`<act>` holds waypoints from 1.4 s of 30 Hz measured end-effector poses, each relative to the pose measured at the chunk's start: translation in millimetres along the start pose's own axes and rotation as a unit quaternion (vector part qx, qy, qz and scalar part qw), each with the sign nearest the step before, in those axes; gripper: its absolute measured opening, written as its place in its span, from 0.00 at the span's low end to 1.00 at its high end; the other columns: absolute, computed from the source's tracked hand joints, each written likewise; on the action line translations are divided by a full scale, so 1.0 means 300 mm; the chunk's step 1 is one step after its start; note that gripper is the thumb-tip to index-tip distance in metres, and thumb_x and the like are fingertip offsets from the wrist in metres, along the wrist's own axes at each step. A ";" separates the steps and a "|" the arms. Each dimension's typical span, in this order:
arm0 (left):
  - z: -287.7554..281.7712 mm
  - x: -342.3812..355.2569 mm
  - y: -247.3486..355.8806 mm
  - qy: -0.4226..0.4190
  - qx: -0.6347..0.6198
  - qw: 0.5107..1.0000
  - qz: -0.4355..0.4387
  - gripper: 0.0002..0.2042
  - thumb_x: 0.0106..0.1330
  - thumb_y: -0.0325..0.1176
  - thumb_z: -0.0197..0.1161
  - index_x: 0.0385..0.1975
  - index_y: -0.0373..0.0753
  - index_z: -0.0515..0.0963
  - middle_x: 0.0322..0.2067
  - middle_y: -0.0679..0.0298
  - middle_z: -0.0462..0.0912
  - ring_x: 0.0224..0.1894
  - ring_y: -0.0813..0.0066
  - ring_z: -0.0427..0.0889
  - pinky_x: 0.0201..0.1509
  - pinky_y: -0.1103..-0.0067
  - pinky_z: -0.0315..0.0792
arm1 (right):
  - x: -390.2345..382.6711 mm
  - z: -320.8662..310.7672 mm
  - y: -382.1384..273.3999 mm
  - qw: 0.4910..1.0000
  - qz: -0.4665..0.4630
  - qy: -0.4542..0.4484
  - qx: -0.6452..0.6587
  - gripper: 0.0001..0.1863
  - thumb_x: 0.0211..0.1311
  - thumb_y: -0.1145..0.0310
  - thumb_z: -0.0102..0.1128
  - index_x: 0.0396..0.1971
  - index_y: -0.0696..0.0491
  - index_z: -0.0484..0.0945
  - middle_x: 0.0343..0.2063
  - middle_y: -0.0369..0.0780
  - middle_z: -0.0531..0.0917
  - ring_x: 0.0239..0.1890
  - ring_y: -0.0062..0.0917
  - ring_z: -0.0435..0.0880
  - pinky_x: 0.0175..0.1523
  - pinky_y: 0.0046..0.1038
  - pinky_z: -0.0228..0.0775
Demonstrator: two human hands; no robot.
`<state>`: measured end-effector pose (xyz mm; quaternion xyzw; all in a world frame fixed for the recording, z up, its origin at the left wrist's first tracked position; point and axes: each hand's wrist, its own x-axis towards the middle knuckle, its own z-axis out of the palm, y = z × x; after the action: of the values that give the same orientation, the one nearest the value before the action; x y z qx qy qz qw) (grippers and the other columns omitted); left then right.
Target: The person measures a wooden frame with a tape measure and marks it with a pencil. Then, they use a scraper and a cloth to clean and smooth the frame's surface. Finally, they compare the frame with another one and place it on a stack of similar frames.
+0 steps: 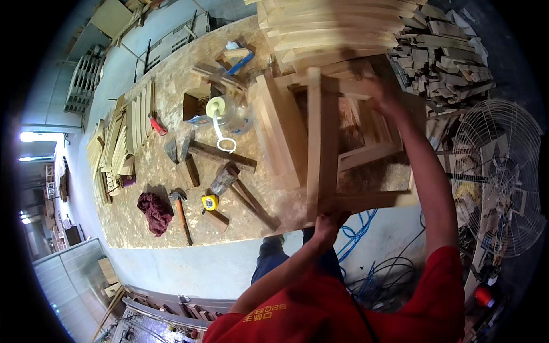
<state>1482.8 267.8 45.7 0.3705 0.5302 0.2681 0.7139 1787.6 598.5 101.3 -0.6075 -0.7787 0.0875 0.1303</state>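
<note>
Currently left hand (327, 222) grips the wooden frame (320, 143) at its near end; right hand (382, 94) probably grasps its far side (motion blur), above the workbench (171, 217).

There is just one view, from a wide fisheye camera worn on the person's head. It looks steeply down over the red shoulders onto the workbench (171, 228), so close that both forearms rise from the lower edge and the wooden frame (320, 143) fills the middle. Straight edges bow toward the dark round rim. The floor shows below the bench, and a wire fan guard (503, 171) sits at the right edge.
</note>
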 end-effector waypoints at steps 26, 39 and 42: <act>0.057 0.270 0.143 -0.111 -0.292 0.941 -0.129 0.24 0.82 0.52 0.52 0.58 0.35 0.77 0.45 0.58 0.86 0.49 0.69 0.87 0.59 0.74 0.80 | -0.190 0.131 0.546 0.928 0.339 0.075 0.136 0.30 0.69 0.64 0.65 0.67 0.59 0.69 0.60 0.47 0.80 0.61 0.35 0.80 0.66 0.37 0.70; -0.855 -0.609 0.102 -0.014 -0.100 0.994 -0.042 0.23 0.77 0.43 0.64 0.62 0.32 0.75 0.55 0.58 0.83 0.59 0.66 0.80 0.66 0.68 0.74 | -0.812 0.231 -1.321 0.859 0.036 -0.201 0.470 0.07 0.74 0.68 0.61 0.42 0.56 0.81 0.36 0.42 0.86 0.36 0.29 0.86 0.44 0.32 0.78; -0.955 -0.904 0.511 -0.242 -0.183 0.916 0.261 0.23 0.69 0.40 0.74 0.56 0.30 0.79 0.59 0.53 0.77 0.60 0.59 0.78 0.66 0.67 0.71 | -0.743 0.360 -1.622 0.870 -0.074 -0.315 0.373 0.09 0.69 0.67 0.64 0.44 0.56 0.82 0.34 0.47 0.86 0.36 0.39 0.87 0.42 0.35 0.79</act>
<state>1130.8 216.8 275.2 0.4122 0.1672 0.4389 0.7807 1355.7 264.8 120.3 -0.3947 -0.7301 0.5485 0.1012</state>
